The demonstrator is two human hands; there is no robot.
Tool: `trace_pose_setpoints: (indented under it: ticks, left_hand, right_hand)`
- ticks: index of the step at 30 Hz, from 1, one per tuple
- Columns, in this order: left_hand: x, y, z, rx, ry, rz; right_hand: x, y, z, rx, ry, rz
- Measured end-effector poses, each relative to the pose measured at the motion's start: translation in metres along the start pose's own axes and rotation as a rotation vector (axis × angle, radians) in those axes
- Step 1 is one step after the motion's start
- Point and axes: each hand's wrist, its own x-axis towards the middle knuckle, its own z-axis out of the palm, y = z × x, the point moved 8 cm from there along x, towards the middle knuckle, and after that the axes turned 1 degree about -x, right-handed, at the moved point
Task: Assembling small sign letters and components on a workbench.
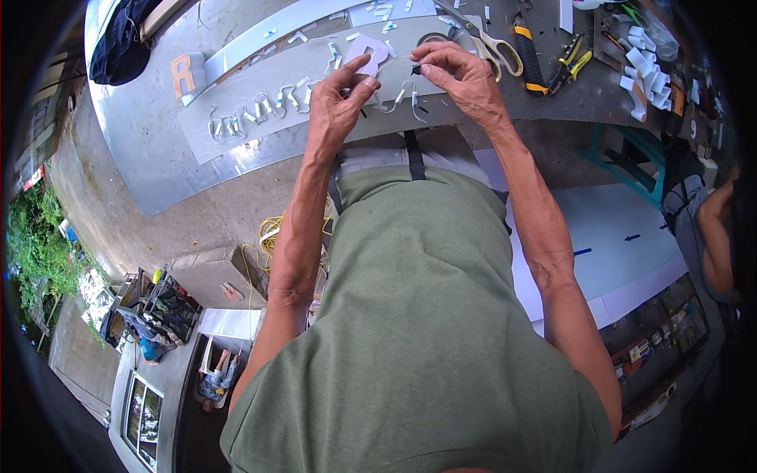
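Note:
My left hand [335, 110] is closed, with its index finger and thumb at the edge of a pale letter-shaped piece [380, 49]. What it holds, if anything, is hidden. My right hand [461, 77] pinches near a thin pale wire; a small dark bit shows at its fingertips, too small to name. Below and between the hands, looped white wire [392, 105] with small modules lies at the table's near edge. More of this chain of small white-and-blue modules [266, 106] zigzags leftward across a grey sheet [203, 142].
Scissors [505, 55], a yellow-and-black tool [530, 59] and yellow-handled pliers [569, 67] lie to the right. White cut letter pieces [646, 71] are piled beyond them. An orange-faced letter R [187, 75] is at left. Another person's arm [716, 236] shows at far right.

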Motion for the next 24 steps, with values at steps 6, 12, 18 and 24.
trace_pose_setpoints:
  ticks: [6, 12, 18, 24]
  left_hand:
    - [0.0, -0.002, -0.004, -0.234, -0.085, -0.141]
    - [-0.002, -0.019, 0.007, -0.482, -0.257, -0.31]
    - [-0.003, -0.023, 0.006, -0.491, -0.167, -0.326]
    - [-0.003, -0.008, -0.003, -0.224, -0.073, -0.196]
  right_hand:
    - [0.003, -0.013, 0.0, 0.07, -0.045, 0.005]
    - [0.005, -0.029, -0.002, 0.088, -0.032, -0.053]
    - [0.005, -0.027, 0.0, 0.088, -0.047, -0.018]
    - [0.002, -0.019, 0.007, 0.071, -0.034, 0.045]
